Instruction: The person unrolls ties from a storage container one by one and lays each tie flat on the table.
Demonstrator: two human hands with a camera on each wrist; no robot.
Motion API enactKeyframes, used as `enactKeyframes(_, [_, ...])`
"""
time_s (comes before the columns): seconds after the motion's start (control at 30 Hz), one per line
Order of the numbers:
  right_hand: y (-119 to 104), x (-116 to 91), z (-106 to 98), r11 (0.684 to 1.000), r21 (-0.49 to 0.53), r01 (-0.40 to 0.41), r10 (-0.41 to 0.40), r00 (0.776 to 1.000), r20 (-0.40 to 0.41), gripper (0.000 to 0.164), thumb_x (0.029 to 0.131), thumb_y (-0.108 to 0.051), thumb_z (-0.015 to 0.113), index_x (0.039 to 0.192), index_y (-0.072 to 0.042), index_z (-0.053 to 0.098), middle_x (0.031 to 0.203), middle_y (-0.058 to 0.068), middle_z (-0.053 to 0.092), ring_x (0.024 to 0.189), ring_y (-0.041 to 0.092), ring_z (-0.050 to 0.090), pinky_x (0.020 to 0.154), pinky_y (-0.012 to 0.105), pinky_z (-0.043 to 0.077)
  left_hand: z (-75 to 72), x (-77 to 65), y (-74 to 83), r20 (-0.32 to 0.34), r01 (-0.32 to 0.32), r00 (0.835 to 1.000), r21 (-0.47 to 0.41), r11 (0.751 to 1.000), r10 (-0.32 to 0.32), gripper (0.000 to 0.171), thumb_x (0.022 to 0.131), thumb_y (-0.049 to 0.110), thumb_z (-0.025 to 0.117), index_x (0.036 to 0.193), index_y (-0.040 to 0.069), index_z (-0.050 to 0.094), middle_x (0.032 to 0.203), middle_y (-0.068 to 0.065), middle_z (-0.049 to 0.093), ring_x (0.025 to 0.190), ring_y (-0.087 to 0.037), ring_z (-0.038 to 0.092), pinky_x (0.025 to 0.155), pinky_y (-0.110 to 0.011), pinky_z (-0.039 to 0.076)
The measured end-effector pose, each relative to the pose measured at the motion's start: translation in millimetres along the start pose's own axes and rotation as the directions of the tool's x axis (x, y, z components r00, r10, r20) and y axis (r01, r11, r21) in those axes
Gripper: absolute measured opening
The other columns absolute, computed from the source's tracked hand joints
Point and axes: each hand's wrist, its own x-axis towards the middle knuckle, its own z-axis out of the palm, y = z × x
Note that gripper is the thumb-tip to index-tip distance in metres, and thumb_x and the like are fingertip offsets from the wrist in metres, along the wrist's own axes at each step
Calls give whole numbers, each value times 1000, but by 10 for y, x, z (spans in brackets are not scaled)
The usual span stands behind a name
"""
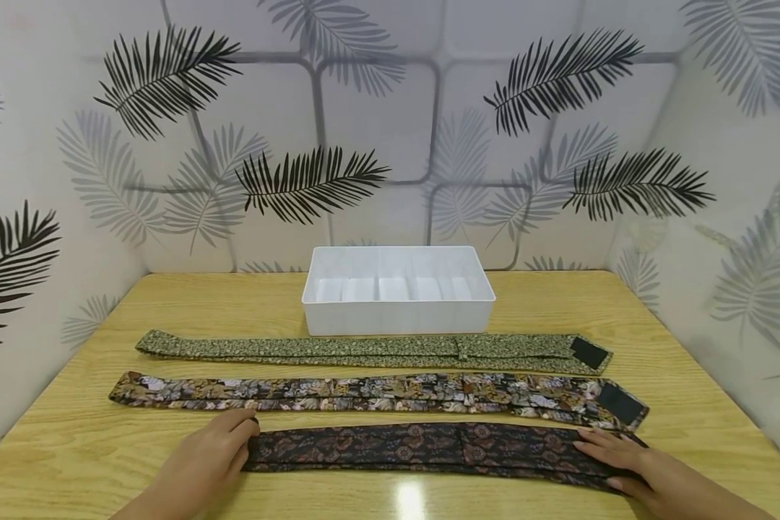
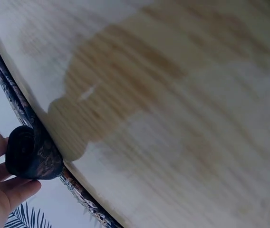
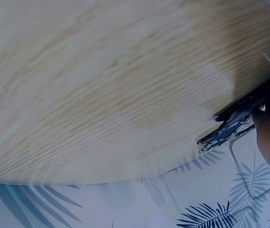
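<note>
A dark necktie (image 1: 396, 446) with a reddish-brown pattern lies folded lengthwise nearest the table's front. At its left end, my left hand (image 1: 211, 458) grips the fold; in the left wrist view the curled fabric loop (image 2: 33, 154) shows between the fingers. My right hand (image 1: 630, 462) lies over the tie's right end, fingers stretched across the top and thumb at the near edge. In the right wrist view the tie (image 3: 254, 97) partly hides this hand. Behind it lies a multicoloured figured necktie (image 1: 390, 390), and farther back a green floral necktie (image 1: 364, 349), both folded likewise.
A white box (image 1: 399, 318) with several compartments stands at the back middle of the wooden table (image 1: 234, 303), just behind the green tie. Leaf-patterned walls (image 1: 377, 108) enclose the back and sides.
</note>
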Motion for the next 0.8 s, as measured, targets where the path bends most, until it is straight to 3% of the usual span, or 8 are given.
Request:
enactKeyframes(0.07, [2, -10, -5, 1000, -8, -2, 2, 1000, 0, 50, 92, -20, 55, 140, -18, 41, 145, -23, 11, 126, -23, -3, 81, 15, 50, -5, -7, -8, 23, 18, 1000, 8, 1000, -18, 27, 66, -4, 75, 86, 10, 65, 99, -5, 64, 90, -20, 63, 69, -26, 56])
enactKeyframes(0.17, [8, -26, -16, 1000, 1, -9, 9, 1000, 7, 50, 92, -20, 54, 140, -19, 41, 144, -23, 12, 125, -24, -1, 81, 15, 50, -15, 2, -9, 85, 93, 992, -10, 996, -92, 22, 71, -2, 73, 88, 10, 67, 100, -5, 64, 92, -21, 63, 72, -28, 56])
enactKeyframes(0.3, [20, -40, -28, 999, 32, -23, 23, 1000, 13, 49, 92, -21, 54, 140, -18, 42, 144, -23, 15, 125, -23, 4, 80, 16, 51, -50, 30, -15, 210, 221, 956, -49, 974, -206, 16, 81, 17, 70, 94, 9, 67, 105, -9, 64, 96, -25, 63, 76, -36, 56])
enactKeyframes(0.43, [27, -37, -18, 997, 27, -69, 69, 997, 21, 49, 92, -25, 54, 140, -20, 42, 144, -19, 22, 124, -21, 9, 80, 18, 52, -67, 32, -47, 280, 279, 926, -58, 959, -253, 23, 83, 23, 68, 99, 6, 67, 109, -14, 63, 100, -30, 62, 80, -43, 55])
enactKeyframes(0.63, [6, -33, -13, 994, -32, -102, 103, 995, 14, 47, 92, -28, 54, 137, -20, 46, 143, -13, 30, 124, -19, 12, 81, 21, 53, -67, 31, -94, 297, 287, 920, -62, 956, -257, 15, 82, 6, 62, 97, 4, 67, 109, -16, 63, 100, -32, 61, 79, -42, 55])
enactKeyframes(0.8, [-37, -34, -1, 985, -101, -136, 137, 991, -1, 46, 92, -31, 54, 136, -19, 48, 143, -11, 33, 125, -16, 19, 79, 24, 54, -51, 15, -105, 274, 265, 930, -40, 964, -244, 13, 81, 9, 67, 94, 5, 67, 108, -16, 63, 99, -32, 61, 78, -41, 55])
